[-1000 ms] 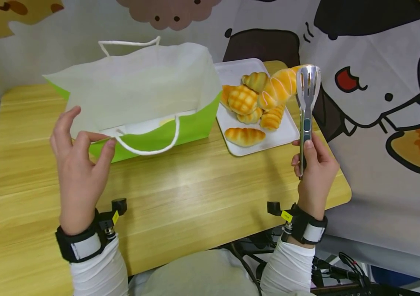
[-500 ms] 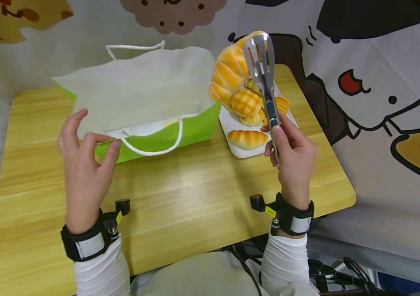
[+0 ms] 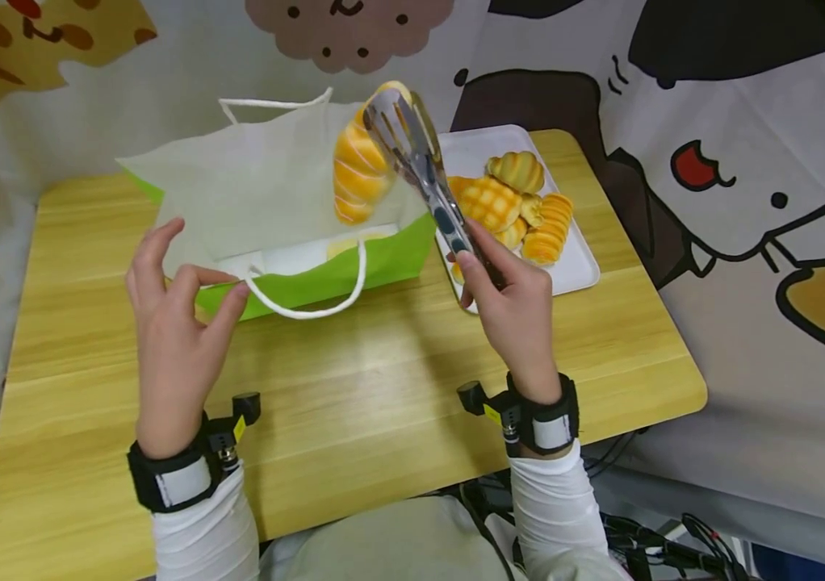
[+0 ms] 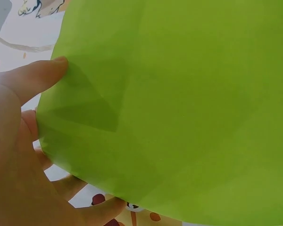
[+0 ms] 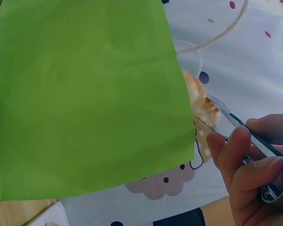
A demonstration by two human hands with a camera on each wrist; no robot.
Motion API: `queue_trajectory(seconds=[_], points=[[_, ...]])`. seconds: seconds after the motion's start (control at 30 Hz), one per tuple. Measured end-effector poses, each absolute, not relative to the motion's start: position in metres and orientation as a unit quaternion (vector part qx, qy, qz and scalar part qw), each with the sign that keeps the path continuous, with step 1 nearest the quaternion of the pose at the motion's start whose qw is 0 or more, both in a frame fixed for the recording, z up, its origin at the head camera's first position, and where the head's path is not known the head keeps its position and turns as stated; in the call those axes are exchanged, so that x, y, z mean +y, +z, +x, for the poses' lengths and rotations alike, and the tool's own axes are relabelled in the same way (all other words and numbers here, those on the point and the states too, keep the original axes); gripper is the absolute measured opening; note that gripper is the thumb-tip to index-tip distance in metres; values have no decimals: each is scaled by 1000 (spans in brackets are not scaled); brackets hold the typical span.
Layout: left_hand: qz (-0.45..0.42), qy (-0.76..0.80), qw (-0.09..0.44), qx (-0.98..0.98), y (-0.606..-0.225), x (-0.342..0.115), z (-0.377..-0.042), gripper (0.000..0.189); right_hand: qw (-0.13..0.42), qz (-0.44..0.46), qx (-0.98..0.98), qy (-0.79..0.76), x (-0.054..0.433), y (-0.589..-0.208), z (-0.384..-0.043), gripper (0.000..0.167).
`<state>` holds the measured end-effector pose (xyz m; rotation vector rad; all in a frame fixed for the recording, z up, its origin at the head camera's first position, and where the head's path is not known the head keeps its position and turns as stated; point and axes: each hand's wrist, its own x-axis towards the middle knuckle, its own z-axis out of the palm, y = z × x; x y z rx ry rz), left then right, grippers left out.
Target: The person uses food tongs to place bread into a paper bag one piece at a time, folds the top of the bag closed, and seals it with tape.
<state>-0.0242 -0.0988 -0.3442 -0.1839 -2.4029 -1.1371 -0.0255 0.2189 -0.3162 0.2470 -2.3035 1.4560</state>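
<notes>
My right hand [image 3: 510,303] grips metal tongs [image 3: 427,173] with slotted ends. Between the tong ends is a glazed croissant-like bread [image 3: 362,173] with pale stripes, held over the mouth of a green paper bag [image 3: 391,262]. The right wrist view shows the bread [image 5: 196,92] partly behind the bag's green side. With thumb and index finger, my left hand [image 3: 180,339] pinches the bag's near rim at its left corner. In the left wrist view the thumb [image 4: 47,75] lies on the green paper. Something pale yellow [image 3: 343,244] shows low inside the bag; most of it is hidden.
A white tray [image 3: 583,270] on the right of the wooden table [image 3: 354,387] bears several breads [image 3: 546,230]. White rope handles [image 3: 318,312] stand at the bag's front and back. A curtain printed with cartoon animals [image 3: 732,161] hangs behind.
My right hand has carried the bread in the tongs leftward, from above the tray to over the bag's opening. My left hand keeps its pinch on the bag's rim.
</notes>
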Motion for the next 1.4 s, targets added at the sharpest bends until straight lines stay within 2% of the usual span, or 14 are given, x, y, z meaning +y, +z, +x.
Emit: queue_trajectory(seconds=[0.5,1.03,1.4], points=[[-98,-409,226,-879,-345,-104,-24,14,234,169,-899,331,211,-307,-32,37],[-99,-412,228,-877,-344,-107,-26,14,180,151,-928,288,208,-295,-28,41],[-94,-412,227,-877,-344,-106,-26,14,178,140,-928,296,209,-293,-27,41]])
